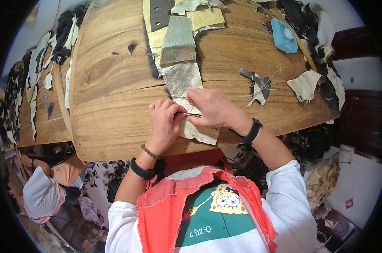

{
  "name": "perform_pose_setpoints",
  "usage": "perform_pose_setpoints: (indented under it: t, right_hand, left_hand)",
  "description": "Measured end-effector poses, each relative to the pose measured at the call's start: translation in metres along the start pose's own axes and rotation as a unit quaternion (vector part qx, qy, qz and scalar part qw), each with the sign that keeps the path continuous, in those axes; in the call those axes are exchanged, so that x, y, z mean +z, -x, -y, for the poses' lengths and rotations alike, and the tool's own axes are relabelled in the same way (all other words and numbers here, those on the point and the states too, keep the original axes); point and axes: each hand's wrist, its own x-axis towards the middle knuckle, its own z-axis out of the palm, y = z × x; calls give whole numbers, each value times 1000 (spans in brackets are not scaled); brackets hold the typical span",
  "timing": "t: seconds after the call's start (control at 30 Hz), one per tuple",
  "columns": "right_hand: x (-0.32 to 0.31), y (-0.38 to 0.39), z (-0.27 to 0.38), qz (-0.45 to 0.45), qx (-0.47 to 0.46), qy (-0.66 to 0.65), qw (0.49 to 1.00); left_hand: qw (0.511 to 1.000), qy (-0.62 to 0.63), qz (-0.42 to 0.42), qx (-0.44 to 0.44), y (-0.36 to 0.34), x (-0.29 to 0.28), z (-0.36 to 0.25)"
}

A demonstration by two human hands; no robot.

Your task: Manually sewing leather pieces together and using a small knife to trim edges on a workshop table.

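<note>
A long pale strip of fur hide (183, 78), skin side up, lies along the middle of the wooden table. My left hand (163, 122) is closed in a pinch on a fold across this strip. From the other side my right hand (212, 107) pinches the same fold, thumb and fingers pressed together. A small dark gap shows between the two hands. Below them the strip's loose end spreads toward the near table edge. Whether a needle is between my fingers cannot be made out. Above, a grey-green patch (179, 40) covers the strip.
Right of my hands lie a dark-handled tool (246, 72), a hide scrap (259, 90) with loose thread and a pale hide piece (304, 85). A blue dish (284, 36) sits farther back. Another person (43, 192) works at the left table. Fur scraps (64, 36) line it.
</note>
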Motion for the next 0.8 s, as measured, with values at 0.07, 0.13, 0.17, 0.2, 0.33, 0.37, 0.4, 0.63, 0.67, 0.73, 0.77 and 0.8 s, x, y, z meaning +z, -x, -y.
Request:
perform_pose_setpoints:
  t: [0.07, 0.13, 0.17, 0.2, 0.33, 0.37, 0.4, 0.63, 0.67, 0.73, 0.77, 0.8]
  right_hand:
    - [1, -2, 5, -6, 8, 7, 1000]
    - [3, -2, 7, -8, 16, 13, 1000]
    - [4, -3, 7, 7, 32, 20, 999]
    - [5, -3, 7, 22, 48, 28, 998]
    - [13, -2, 7, 34, 63, 33, 997]
    - [15, -2, 8, 49, 35, 34, 998]
    - [16, -1, 9, 76, 13, 34, 996]
    - [10, 9, 13, -4, -152, 114, 982]
    - [10, 10, 13, -58, -199, 136, 969]
    - [12, 11, 12, -114, -246, 159, 949]
    - [13, 10, 11, -85, -242, 170, 952]
    - [14, 9, 10, -56, -249, 179, 950]
  left_hand:
    - [1000, 6, 1, -4, 0, 0, 1]
    - [999, 27, 13, -12, 1, -1, 3]
    - [1000, 27, 11, -13, 1, -1, 3]
    - [999, 33, 9, -12, 2, -1, 4]
    - [999, 47, 4, -10, 3, 0, 5]
    - [999, 46, 3, -13, 3, 0, 5]
    - [999, 34, -2, -9, 2, 1, 6]
    - [999, 17, -35, 5, 2, 4, 6]
    - [999, 16, -37, 6, 2, 5, 7]
    - [999, -4, -36, 5, 2, 6, 8]
    - [999, -3, -42, 13, 2, 6, 9]
    - [999, 4, -37, 13, 1, 7, 10]
